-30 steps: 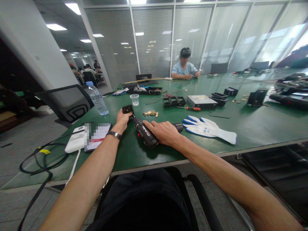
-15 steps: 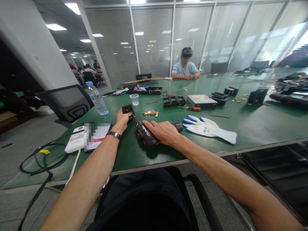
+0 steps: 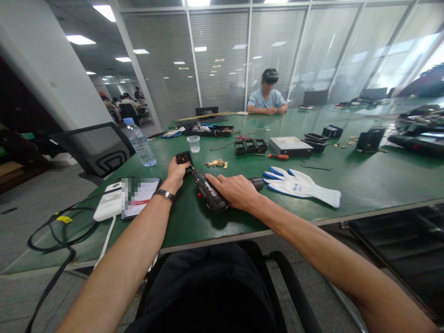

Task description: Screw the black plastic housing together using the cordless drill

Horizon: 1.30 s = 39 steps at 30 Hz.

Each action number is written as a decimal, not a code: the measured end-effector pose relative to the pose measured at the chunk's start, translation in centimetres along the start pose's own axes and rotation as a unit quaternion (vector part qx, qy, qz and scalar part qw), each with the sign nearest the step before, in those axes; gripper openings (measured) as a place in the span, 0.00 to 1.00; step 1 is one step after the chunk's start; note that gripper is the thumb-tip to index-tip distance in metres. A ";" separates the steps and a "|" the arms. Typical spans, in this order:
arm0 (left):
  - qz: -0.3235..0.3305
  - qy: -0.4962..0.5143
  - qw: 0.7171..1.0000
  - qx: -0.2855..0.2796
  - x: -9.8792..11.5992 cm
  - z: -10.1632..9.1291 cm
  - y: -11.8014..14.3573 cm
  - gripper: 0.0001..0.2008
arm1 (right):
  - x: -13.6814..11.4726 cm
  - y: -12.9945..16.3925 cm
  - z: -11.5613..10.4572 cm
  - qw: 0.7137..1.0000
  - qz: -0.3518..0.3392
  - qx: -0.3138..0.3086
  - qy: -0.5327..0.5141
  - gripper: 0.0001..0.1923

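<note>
Pinched in my left hand (image 3: 177,174) is a small black plastic part (image 3: 183,158) with compartments, tilted above the green table (image 3: 194,226). My right hand (image 3: 239,190) is wrapped round a black power drill (image 3: 210,190), which lies on its side with its handle end pointing right. The drill's thin bit points at the black part, close to my left thumb; whether it touches a screw is too small to tell. Just beyond the drill sits a small pile of brass-coloured metal pieces (image 3: 217,163).
Left of my hands are a water bottle (image 3: 141,143), a phone (image 3: 141,199) and a white device (image 3: 110,201) with cables. A clear cup (image 3: 194,144), black trays (image 3: 250,146), a screwdriver (image 3: 278,156) and a white glove (image 3: 298,184) lie around. Across the table sits a person (image 3: 267,98).
</note>
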<state>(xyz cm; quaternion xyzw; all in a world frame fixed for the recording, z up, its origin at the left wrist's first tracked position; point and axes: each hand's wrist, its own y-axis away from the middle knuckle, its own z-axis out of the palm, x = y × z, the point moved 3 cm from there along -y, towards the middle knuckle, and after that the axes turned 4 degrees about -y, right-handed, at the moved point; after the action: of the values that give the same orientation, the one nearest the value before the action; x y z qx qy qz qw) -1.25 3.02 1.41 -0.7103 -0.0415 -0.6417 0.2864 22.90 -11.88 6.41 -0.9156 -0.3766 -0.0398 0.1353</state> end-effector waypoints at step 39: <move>-0.007 -0.003 1.000 0.004 0.3 0.0 0.2 0.17 | 0.0 -0.1 0.0 1.000 0.006 -0.012 0.003 0.35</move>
<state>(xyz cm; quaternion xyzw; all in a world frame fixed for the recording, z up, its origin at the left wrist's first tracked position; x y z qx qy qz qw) -1.12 2.74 1.60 -0.7107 -0.0502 -0.6413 0.2847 22.85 -11.84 6.45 -0.9193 -0.3700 -0.0463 0.1258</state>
